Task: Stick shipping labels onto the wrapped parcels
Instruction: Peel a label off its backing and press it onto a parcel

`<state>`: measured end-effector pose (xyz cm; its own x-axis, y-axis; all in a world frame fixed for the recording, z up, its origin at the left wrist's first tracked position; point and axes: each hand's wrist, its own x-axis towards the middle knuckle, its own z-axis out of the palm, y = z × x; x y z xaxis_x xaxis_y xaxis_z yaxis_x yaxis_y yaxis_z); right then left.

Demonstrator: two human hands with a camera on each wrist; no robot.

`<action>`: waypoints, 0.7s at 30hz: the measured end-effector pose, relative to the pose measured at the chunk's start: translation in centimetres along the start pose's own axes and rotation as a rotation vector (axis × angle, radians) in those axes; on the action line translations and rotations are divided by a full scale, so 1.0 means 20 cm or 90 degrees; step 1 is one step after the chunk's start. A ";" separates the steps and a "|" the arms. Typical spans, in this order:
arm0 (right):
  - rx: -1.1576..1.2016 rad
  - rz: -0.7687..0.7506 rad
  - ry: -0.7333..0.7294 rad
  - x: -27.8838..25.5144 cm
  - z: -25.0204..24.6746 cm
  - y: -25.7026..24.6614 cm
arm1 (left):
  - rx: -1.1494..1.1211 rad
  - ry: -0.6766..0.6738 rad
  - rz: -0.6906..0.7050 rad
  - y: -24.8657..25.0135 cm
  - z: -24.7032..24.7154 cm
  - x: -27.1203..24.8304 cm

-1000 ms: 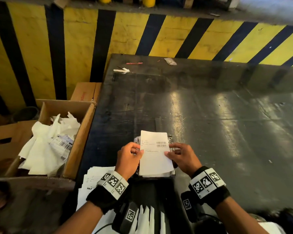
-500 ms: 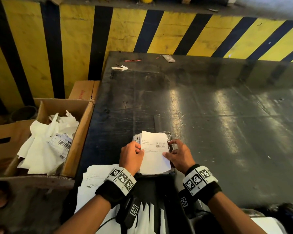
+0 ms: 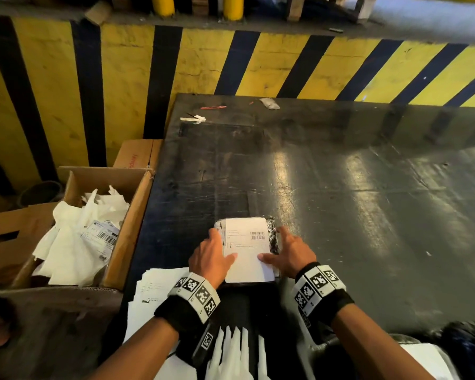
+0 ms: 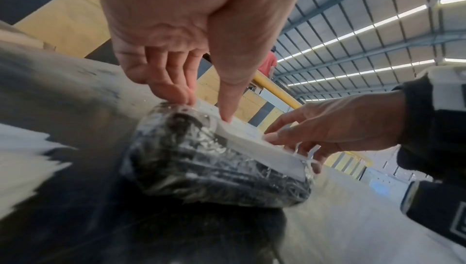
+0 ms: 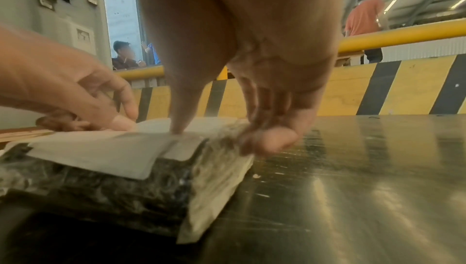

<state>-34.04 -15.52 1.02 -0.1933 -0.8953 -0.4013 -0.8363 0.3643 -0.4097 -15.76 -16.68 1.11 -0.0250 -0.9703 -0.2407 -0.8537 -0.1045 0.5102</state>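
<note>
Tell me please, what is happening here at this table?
A person is sticking a white shipping label onto a black wrapped parcel lying on the dark table. The left hand and right hand press it down with thumbs on top. More label sheets lie nearby.

A small, flat parcel [image 3: 272,237] wrapped in crinkled clear film over dark contents lies flat near the front edge of the dark desk [image 3: 368,215]. A white rectangular shipping label [image 3: 246,250] with two small barcodes and lines of print lies face up on top of it, covering most of the upper face. The label's near right corner overhangs the parcel's edge and is not stuck down.
</note>
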 end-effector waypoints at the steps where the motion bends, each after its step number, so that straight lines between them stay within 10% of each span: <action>1: 0.007 0.002 -0.021 -0.01 -0.01 0.01 | 0.015 0.004 0.016 -0.02 0.00 -0.01; 14: -0.004 -0.060 -0.156 -0.10 -0.02 -0.02 | 0.052 -0.172 0.097 -0.16 -0.02 -0.08; 21: -0.361 -0.267 -0.048 -0.21 0.07 -0.06 | 0.129 -0.196 0.153 -0.17 -0.01 -0.11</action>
<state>-31.45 -11.91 2.05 0.2221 -0.9033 -0.3670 -0.9747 -0.2149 -0.0608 -12.71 -14.24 -0.01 -0.3636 -0.8484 -0.3847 -0.8883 0.1914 0.4175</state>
